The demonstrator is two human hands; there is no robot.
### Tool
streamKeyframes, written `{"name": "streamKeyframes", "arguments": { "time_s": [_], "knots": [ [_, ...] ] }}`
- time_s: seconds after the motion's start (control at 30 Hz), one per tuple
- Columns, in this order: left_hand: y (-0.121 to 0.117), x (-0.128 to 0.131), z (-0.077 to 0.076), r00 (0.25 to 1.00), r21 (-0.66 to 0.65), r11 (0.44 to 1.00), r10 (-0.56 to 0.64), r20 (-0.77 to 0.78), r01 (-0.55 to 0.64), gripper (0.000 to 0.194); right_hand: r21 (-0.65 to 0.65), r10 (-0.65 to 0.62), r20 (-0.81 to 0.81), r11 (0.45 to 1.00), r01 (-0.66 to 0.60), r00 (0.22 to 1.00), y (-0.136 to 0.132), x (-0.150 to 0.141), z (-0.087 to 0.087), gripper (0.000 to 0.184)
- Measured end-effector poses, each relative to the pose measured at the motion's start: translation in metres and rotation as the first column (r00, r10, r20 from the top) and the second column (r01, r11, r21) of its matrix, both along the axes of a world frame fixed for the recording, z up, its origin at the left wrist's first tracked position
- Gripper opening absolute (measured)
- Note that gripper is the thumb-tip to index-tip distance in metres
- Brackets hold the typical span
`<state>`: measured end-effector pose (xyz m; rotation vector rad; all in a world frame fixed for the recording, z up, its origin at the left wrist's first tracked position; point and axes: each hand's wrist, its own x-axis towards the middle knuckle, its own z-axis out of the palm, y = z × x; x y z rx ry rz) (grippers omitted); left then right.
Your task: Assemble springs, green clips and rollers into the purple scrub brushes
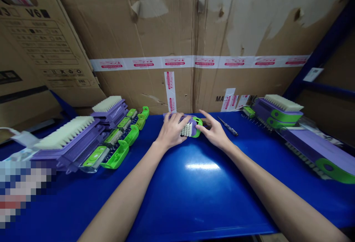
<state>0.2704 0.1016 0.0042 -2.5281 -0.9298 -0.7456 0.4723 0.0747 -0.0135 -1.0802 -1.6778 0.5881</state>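
A purple brush with white bristles and a green end piece [191, 126] lies on its side at the far middle of the blue table [199, 190]. My left hand [172, 129] is wrapped over its purple body, fingers closed on it. My right hand [213, 131] touches the green end from the right, fingers pinched at it. A small screwdriver [227, 125] lies just right of my right hand.
Rows of finished purple and green brushes [91, 138] are stacked at the left. More brushes [280, 110] and long purple parts [318, 149] lie at the right. Big cardboard boxes [177, 38] wall off the back. A blue shelf post [318, 57] stands at the right.
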Motion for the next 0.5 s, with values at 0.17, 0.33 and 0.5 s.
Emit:
{"name": "streamKeyframes", "arguments": {
  "time_s": [0.17,0.33,0.5],
  "knots": [
    [-0.0007,0.0010,0.0040,0.999,-0.030,0.999,0.024,-0.021,-0.025,0.070,-0.012,-0.017,-0.069,1.000,0.016,0.997,0.0023,-0.0029,-0.0027,0.064],
    [-0.0019,0.0013,0.0061,0.999,-0.028,0.999,0.029,-0.024,-0.030,0.069,-0.025,-0.008,-0.109,1.000,0.005,0.994,0.0020,-0.0043,-0.0002,0.063],
    [-0.0027,0.0030,0.0072,0.999,-0.009,0.999,0.031,-0.015,-0.031,0.068,-0.062,-0.011,-0.165,0.998,0.001,0.986,0.0016,-0.0047,0.0038,0.068]
  ]
}}
